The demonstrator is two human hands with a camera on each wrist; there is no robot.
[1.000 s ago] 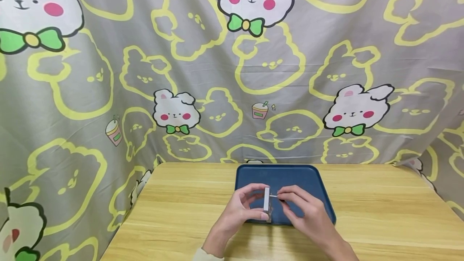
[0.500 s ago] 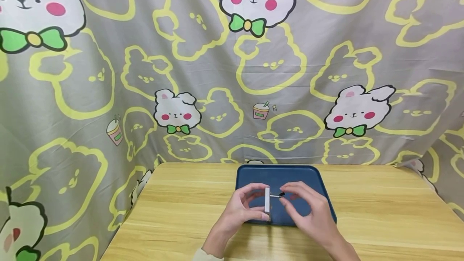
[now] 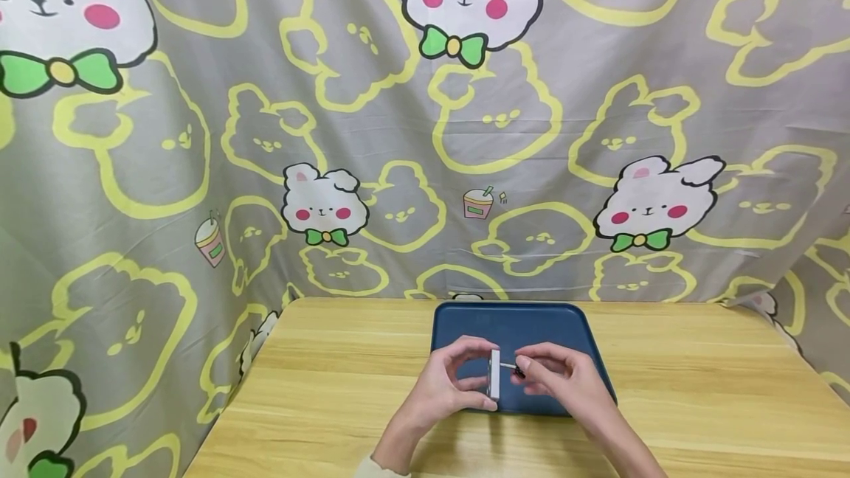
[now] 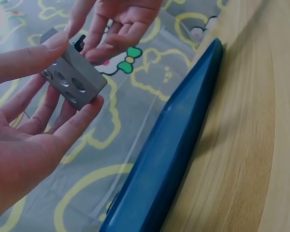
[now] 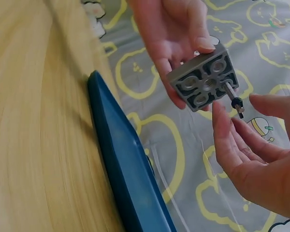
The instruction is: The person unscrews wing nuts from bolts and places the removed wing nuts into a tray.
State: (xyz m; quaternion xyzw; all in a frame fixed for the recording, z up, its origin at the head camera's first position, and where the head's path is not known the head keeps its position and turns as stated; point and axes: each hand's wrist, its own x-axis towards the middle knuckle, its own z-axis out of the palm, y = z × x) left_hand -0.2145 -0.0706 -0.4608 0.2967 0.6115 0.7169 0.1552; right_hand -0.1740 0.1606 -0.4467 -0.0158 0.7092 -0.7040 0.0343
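A person's bare left hand (image 3: 441,383) and bare right hand (image 3: 564,376), both slim-fingered, appear in the head view. A plain, pale cream fabric sleeve (image 3: 377,469) edges into the frame at the left forearm, only its cuff end visible, its weave too small to make out. The slender right forearm (image 3: 623,440) is bare down to the picture's lower edge.

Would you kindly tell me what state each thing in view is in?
Metal block: gripped by the left hand, raised above the tray.
Screw: sticking out of a corner hole in the block.
Right hand: fingers around the screw's black end, contact unclear.
Tray: lying on the table, right side up.
Cloth: hanging, creased.
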